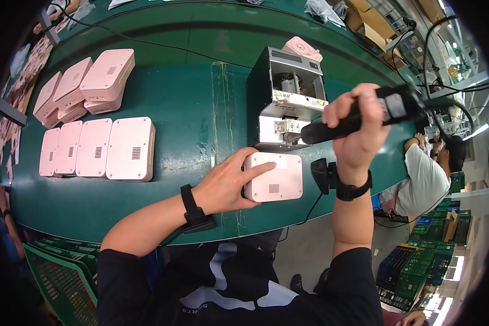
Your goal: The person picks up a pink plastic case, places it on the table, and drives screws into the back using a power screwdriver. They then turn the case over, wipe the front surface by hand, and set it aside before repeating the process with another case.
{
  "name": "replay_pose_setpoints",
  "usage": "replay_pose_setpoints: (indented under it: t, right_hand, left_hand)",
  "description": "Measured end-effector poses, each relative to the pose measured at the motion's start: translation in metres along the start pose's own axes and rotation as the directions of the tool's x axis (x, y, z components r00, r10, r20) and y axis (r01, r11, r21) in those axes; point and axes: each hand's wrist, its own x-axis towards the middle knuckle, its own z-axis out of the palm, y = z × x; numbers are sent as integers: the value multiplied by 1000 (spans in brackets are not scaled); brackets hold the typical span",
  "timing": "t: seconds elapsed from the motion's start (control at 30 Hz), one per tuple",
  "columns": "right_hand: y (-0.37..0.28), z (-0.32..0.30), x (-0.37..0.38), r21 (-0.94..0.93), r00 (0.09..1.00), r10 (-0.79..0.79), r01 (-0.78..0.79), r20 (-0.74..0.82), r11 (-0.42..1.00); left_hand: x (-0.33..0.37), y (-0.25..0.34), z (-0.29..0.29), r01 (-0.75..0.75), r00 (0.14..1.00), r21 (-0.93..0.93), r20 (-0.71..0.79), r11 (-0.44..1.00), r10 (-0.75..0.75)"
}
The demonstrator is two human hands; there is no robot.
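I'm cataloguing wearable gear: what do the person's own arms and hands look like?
The left hand and right hand are ungloved. A black left strap and black right strap circle the wrists, each with a dark device and thin cable. Black short sleeves end near the elbows.

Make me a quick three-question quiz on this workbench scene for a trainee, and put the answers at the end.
1. What tool does the right grip hold?
2. True or false: on the pink housing held by the left grip, the vent slots lie on the half nearer the screw feeder.
3. How many vented faces show in the near row of housings at the left of the bench?

Key: 1. A corded electric screwdriver. 2. False; they lie on the half farther from it. 3. Four.
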Motion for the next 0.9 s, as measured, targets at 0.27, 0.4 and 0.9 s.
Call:
replay_pose_setpoints:
  t: [0.27,0.4,0.9]
  right_hand:
    - [-7,-2,-9,46,1000,-25,25,14,999]
    - [1,-5,-3,32,999,-32,32,0,999]
    - [-7,34,-38,184,970,53,-99,238,978]
  left_hand:
    - [0,0,1,-16,1000,7,-17,1000,16]
    - [-1,1,0,-17,1000,5,-2,1000,17]
    - [0,1,-3,-11,1000,-11,-11,1000,11]
